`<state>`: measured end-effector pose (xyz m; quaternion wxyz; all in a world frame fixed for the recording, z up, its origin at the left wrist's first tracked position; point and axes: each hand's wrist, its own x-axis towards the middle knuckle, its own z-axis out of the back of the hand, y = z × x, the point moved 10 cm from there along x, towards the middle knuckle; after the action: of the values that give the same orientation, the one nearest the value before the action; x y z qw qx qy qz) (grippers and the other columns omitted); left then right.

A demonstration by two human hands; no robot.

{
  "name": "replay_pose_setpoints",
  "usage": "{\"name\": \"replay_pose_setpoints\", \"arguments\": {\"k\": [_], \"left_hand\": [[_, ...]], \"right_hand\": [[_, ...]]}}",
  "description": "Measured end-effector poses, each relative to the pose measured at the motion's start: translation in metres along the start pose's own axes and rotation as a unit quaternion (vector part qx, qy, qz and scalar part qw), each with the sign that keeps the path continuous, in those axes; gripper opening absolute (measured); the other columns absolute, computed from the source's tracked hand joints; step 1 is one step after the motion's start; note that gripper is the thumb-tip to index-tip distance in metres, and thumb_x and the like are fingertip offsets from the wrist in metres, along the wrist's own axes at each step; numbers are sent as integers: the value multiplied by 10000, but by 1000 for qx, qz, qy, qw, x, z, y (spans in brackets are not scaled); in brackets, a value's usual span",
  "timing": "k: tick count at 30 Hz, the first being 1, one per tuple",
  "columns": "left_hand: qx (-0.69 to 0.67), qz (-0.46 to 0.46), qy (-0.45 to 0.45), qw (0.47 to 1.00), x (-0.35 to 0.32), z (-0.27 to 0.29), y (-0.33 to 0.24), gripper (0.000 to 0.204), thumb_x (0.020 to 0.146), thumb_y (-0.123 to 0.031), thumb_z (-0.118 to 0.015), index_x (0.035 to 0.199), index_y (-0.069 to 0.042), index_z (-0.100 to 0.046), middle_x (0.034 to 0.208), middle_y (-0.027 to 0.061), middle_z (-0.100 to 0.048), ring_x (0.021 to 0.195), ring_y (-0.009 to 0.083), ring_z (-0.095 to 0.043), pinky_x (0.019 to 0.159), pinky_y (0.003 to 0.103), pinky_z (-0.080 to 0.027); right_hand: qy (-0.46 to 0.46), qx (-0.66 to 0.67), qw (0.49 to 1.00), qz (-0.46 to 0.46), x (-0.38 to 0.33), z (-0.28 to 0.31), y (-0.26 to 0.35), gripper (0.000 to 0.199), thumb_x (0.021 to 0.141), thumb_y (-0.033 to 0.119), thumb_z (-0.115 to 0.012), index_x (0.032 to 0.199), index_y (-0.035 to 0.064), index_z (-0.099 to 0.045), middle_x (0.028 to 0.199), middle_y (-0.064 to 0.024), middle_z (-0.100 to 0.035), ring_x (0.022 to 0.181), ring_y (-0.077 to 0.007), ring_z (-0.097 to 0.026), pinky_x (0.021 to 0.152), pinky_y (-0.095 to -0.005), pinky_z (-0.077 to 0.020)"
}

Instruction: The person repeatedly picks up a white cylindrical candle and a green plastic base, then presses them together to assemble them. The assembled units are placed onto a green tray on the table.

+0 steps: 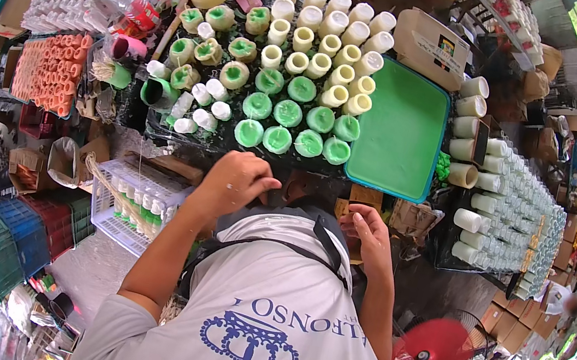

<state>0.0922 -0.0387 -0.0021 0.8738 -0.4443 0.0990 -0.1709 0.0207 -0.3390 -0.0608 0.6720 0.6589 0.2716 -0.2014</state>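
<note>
Green-filled round cups (295,129) sit in rows at 12 o'clock on the dark table (159,129), w/ cream cups (327,41) further up & a green tray (400,130) at 1 o'clock. Left hand (239,179) hovers just below the front cup row, fingers curled together; can't tell if they pinch anything. Right hand (368,228) at 3 o'clock of it, fingers loosely bent, nothing seen in them. White crate (138,212) of small bottles at 9 o'clock, red fan (438,358) at 4 o'clock
</note>
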Motion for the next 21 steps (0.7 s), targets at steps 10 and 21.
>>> {"name": "replay_pose_setpoints", "arguments": {"k": [10, 21], "left_hand": [[48, 89, -8, 995, 40, -20, -9, 312, 998, -244, -735, 828, 3, -648, 761, 142, -637, 747, 336, -615, 683, 448, -473], [-29, -33, -253, 967, 59, 50, -111, 210, 962, -155, -775, 1099, -28, -678, 1015, 104, -693, 931, 239, -665, 870, 351, -519]], "right_hand": [[-30, -118, 990, 75, 45, 69, 5, 303, 1067, 180, -638, 1297, -17, -651, 1100, -111, -756, 1010, -180, -708, 913, -336, -558], [-63, -246, 957, 141, 101, 97, 40, 232, 1023, 170, -698, 1132, -35, -695, 919, -171, -756, 819, -225, -717, 774, -359, -566]]}}
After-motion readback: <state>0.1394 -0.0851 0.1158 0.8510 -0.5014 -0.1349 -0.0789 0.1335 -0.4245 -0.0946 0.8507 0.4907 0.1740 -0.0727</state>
